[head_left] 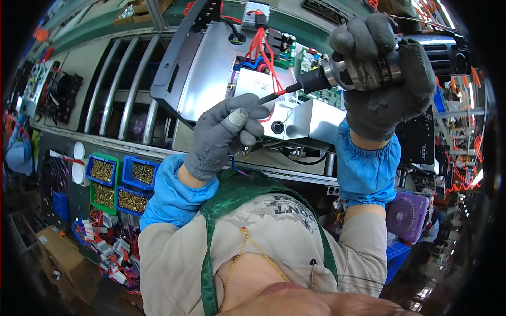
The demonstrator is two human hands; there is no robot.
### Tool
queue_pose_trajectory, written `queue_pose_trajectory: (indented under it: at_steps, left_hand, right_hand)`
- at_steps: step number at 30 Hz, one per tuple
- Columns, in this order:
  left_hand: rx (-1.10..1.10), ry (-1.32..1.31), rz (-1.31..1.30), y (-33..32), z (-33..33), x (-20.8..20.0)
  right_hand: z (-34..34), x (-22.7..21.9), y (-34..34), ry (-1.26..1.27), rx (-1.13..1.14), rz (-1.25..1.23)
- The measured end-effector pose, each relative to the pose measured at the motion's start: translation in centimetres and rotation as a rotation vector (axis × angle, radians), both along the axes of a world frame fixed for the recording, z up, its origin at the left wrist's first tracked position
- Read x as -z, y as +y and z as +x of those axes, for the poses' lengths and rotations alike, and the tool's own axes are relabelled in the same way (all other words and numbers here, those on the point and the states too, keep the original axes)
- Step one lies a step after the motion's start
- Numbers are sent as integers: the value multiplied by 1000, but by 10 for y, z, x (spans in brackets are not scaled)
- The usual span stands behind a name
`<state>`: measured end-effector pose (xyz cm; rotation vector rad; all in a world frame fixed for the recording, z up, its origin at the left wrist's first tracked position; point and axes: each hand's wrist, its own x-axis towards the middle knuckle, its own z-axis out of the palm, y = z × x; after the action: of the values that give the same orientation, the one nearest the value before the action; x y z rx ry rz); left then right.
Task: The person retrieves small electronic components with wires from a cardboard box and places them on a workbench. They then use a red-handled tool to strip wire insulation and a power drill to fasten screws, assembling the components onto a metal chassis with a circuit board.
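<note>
My right hand (390,95), in a grey glove, is wrapped round the metal front of an electric screwdriver (358,73). Its dark body reaches to the upper right, and its long bit (284,91), banded in red, points left. At the bit's tip the fingers of my left hand (224,129), also gloved, are closed; whether a screw sits between them is hidden. Both hands are above the near edge of an open metal chassis (197,87). Inside it are green circuit boards (284,55), red wires (259,45) and a silver metal cover (319,118).
Metal rollers (134,87) run left of the chassis. Blue bins (139,173) and a green tray (103,195) of brass-coloured screws stand at the left, above a heap of wired connectors (113,247). A purple fan (408,216) is at the right.
</note>
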<state>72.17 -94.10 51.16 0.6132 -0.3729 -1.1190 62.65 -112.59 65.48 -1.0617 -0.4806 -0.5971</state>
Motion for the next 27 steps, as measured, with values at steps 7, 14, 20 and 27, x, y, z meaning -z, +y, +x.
queue_pose_trajectory:
  at_steps: [7,14,20,27]
  left_hand:
    - [-212,-475,43,-17,-20,-2]
    - [100,-441,62,-18,-11,-4]
    - [76,-783,71,-23,-14,-12]
    - [-321,-1378,72,-33,2,-24]
  right_hand:
    - [-28,11,-3,-8,117,18]
    - [-48,20,-5,-12,198,123]
    - [-59,21,-14,-52,153,127]
    - [-63,18,-24,51,403,-64]
